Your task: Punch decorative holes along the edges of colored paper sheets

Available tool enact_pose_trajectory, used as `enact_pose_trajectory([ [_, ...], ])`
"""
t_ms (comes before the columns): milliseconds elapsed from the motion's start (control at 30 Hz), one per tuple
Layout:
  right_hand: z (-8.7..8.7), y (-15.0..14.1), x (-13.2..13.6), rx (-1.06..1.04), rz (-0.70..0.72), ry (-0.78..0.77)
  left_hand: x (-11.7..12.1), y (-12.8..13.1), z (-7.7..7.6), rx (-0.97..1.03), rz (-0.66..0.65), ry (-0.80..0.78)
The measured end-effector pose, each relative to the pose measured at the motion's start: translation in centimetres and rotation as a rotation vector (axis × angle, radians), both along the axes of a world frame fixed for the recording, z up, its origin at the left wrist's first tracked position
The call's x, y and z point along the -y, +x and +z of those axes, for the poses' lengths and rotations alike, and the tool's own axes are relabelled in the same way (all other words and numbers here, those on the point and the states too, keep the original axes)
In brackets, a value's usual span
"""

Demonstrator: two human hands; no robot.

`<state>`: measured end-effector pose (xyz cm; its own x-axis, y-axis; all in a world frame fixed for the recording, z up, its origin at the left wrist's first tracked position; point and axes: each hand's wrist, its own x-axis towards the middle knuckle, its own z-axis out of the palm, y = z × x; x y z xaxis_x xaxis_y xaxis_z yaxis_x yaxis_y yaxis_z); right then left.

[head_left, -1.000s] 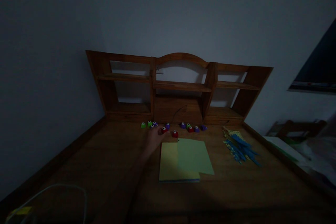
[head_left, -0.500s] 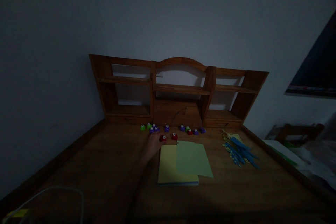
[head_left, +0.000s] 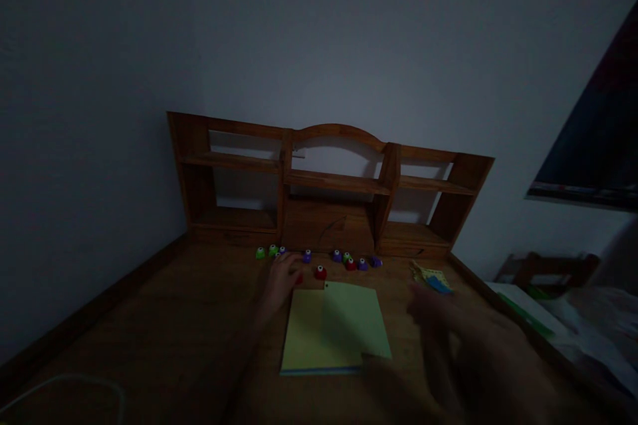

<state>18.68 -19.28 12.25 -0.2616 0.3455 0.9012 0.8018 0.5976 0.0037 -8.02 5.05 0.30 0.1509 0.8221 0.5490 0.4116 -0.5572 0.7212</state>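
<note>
My left hand (head_left: pixel 278 281) is over the desk at the left of the paper, fingers curved and apart. Its fingertips are close to a red googly-eyed toy piece (head_left: pixel 299 277), which they partly cover. Behind that hand, purple pieces (head_left: pixel 282 251) are partly hidden. Another red piece (head_left: pixel 320 272) sits just right of it. My right hand (head_left: pixel 463 339) is at the lower right, smeared by motion, in front of a pile of blue and yellow strips (head_left: pixel 438 284). Whether it holds anything is unclear. Between my hands lie pale green paper (head_left: pixel 351 315) and yellow paper (head_left: pixel 304 332), overlapping.
Several green, purple and red pieces (head_left: pixel 351 264) line the back of the desk (head_left: pixel 164 332) below a wooden shelf unit (head_left: pixel 329 222). A white cable (head_left: pixel 84 378) curves at the lower left. Beyond the right edge are a chair (head_left: pixel 543 269) and a plastic bag (head_left: pixel 593 312).
My right hand has come into view from the lower right, covering much of the strips. My left hand's fingers have risen beside the red piece. The whole view has shifted slightly.
</note>
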Motion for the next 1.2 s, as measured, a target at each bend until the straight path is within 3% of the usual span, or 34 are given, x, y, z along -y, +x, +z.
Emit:
enact_pose_trajectory([
  [67,1.5,-0.4,-4.9,0.074,-0.136,-0.010,0.1,0.4,0.2,-0.042,-0.005,0.028],
  [133,0.8,-0.1,-9.8,0.173,-0.201,-0.052,0.2,1.1,0.3,-0.127,-0.009,0.061],
  [233,-3.7,1.0,-15.5,0.222,-0.266,-0.162,0.4,2.3,0.7,-0.251,-0.070,0.100],
  [333,-8.8,1.6,-18.3,0.178,-0.293,-0.251,1.2,3.6,1.2,-0.338,-0.088,0.154],
  [400,-10.7,1.4,-18.9,0.150,-0.249,-0.320,1.9,4.2,1.5,-0.379,-0.075,0.171],
  [467,-11.4,1.2,-18.8,0.111,-0.171,-0.383,2.5,4.6,1.7,-0.398,-0.082,0.190],
  [567,-11.0,0.7,-18.5,0.094,-0.098,-0.476,2.8,4.6,1.5,-0.393,-0.079,0.216],
  [767,-10.3,-0.1,-17.8,0.115,-0.087,-0.665,2.5,4.3,0.0,-0.546,-0.077,0.204],
  [1200,-12.2,-0.3,-18.4,0.055,0.087,-0.726,2.4,4.3,-0.9,-0.618,-0.178,0.071],
])
